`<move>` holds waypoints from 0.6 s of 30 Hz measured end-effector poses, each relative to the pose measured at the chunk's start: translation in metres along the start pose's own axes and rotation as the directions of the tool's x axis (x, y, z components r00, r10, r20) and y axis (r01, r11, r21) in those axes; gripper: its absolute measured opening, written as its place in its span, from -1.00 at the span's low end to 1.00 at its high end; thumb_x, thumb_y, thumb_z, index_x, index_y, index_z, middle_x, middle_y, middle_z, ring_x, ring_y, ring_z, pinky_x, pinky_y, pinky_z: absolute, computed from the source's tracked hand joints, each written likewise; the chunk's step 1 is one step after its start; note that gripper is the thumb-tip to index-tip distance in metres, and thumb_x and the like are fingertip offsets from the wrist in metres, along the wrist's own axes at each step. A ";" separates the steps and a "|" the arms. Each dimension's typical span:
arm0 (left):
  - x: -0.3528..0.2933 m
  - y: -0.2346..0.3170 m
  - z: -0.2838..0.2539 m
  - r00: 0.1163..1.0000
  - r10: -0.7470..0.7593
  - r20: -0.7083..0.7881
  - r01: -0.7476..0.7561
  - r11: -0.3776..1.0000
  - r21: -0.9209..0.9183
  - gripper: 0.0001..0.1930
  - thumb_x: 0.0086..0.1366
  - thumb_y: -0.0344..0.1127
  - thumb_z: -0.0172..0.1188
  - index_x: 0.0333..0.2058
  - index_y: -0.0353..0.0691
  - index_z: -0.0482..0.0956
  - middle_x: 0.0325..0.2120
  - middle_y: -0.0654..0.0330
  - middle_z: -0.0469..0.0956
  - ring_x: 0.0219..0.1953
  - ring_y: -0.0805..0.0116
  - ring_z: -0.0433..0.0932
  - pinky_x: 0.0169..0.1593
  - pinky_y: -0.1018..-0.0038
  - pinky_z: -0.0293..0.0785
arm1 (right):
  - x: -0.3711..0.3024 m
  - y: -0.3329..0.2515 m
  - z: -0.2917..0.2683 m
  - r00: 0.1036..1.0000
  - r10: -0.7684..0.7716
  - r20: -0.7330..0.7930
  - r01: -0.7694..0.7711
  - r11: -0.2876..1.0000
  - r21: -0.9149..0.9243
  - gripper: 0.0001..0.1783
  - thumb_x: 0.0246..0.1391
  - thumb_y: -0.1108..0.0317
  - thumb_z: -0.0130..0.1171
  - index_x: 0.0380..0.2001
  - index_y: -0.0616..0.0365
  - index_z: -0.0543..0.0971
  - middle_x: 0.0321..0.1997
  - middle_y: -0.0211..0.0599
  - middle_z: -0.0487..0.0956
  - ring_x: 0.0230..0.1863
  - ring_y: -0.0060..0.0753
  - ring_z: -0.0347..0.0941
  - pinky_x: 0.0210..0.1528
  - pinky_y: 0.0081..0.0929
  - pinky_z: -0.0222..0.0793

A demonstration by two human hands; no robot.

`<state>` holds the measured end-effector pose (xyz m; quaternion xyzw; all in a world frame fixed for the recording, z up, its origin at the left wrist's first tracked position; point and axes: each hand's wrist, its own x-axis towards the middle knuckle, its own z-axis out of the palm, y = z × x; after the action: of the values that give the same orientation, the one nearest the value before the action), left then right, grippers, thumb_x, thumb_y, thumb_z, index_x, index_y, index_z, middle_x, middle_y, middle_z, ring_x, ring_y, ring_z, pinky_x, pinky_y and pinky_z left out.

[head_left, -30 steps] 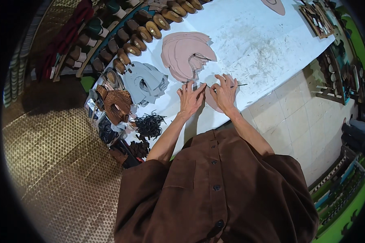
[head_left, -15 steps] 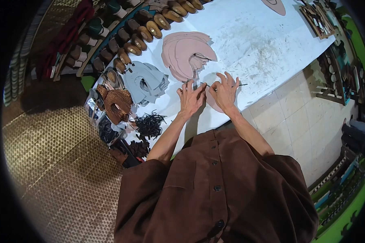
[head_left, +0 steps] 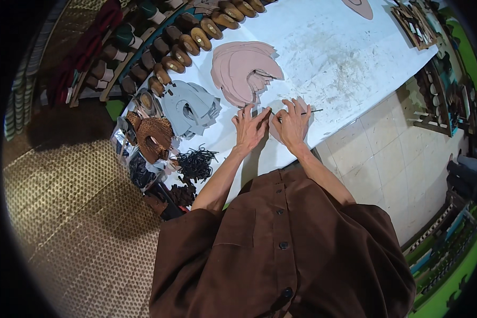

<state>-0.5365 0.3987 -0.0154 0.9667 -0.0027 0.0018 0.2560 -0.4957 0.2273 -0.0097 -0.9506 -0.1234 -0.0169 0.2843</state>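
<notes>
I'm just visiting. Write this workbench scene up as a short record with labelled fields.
Left hand: below stacked pink curved sheets
Right hand: over a flat pink piece
Beside right hand: thin dark rod, grip unclear
Surface: white table
Left of pink sheets: grey curved cutout sheets
Upper left: row of rounded brown forms
Below grey sheets: pile of thin black strips

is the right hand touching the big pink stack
Apart. The head view shows it: a strip of white tabletop lies between the right hand and the nearest edge of the pink stack.
</notes>
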 end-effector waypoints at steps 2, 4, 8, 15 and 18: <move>0.000 0.000 -0.001 1.000 0.021 -0.006 -0.021 1.000 -0.006 -0.50 0.32 -0.20 0.34 0.24 0.38 0.66 0.29 0.01 0.36 0.24 -0.05 0.31 0.23 -0.02 0.10 | -0.001 0.000 0.001 1.000 0.001 -0.001 -0.001 1.000 0.003 -0.81 0.11 0.25 0.37 -0.45 0.14 0.75 0.29 -0.28 0.52 0.51 0.02 0.24 0.56 0.51 -0.32; 0.001 0.000 -0.002 0.998 0.058 0.025 -0.058 0.998 0.014 -0.50 0.32 -0.23 0.33 0.23 0.40 0.67 0.30 0.02 0.36 0.24 -0.05 0.31 0.23 -0.03 0.10 | -0.002 0.001 0.001 1.000 0.002 -0.002 -0.002 1.000 0.006 -0.81 0.12 0.25 0.37 -0.45 0.13 0.75 0.29 -0.28 0.53 0.51 0.01 0.24 0.56 0.51 -0.32; 0.001 -0.001 -0.001 0.997 0.064 0.037 -0.066 0.997 0.046 -0.50 0.33 -0.24 0.32 0.22 0.41 0.67 0.30 0.02 0.36 0.25 -0.05 0.30 0.23 -0.04 0.09 | -0.001 0.001 0.003 1.000 0.016 0.011 -0.016 1.000 0.005 -0.81 0.13 0.24 0.37 -0.43 0.13 0.76 0.29 -0.29 0.53 0.51 0.00 0.24 0.57 0.50 -0.34; -0.001 0.000 0.000 0.996 0.084 0.033 -0.086 0.993 0.078 -0.45 0.34 -0.26 0.31 0.27 0.44 0.61 0.31 0.03 0.34 0.26 -0.04 0.28 0.22 -0.06 0.09 | -0.004 0.004 0.005 0.999 0.034 0.010 -0.034 0.999 0.026 -0.82 0.12 0.23 0.40 -0.41 0.11 0.76 0.28 -0.32 0.54 0.51 -0.03 0.24 0.57 0.49 -0.34; -0.002 0.000 0.000 0.995 0.097 0.036 -0.099 0.991 0.088 -0.44 0.35 -0.27 0.30 0.29 0.44 0.60 0.30 0.03 0.33 0.26 -0.04 0.28 0.22 -0.06 0.09 | -0.004 0.005 0.005 1.000 0.028 0.013 -0.028 1.000 -0.005 -0.82 0.15 0.21 0.40 -0.40 0.07 0.78 0.28 -0.34 0.54 0.48 -0.08 0.27 0.54 0.53 -0.31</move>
<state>-0.5384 0.3990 -0.0159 0.9758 -0.0542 -0.0008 0.2118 -0.4987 0.2253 -0.0172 -0.9530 -0.1118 -0.0071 0.2816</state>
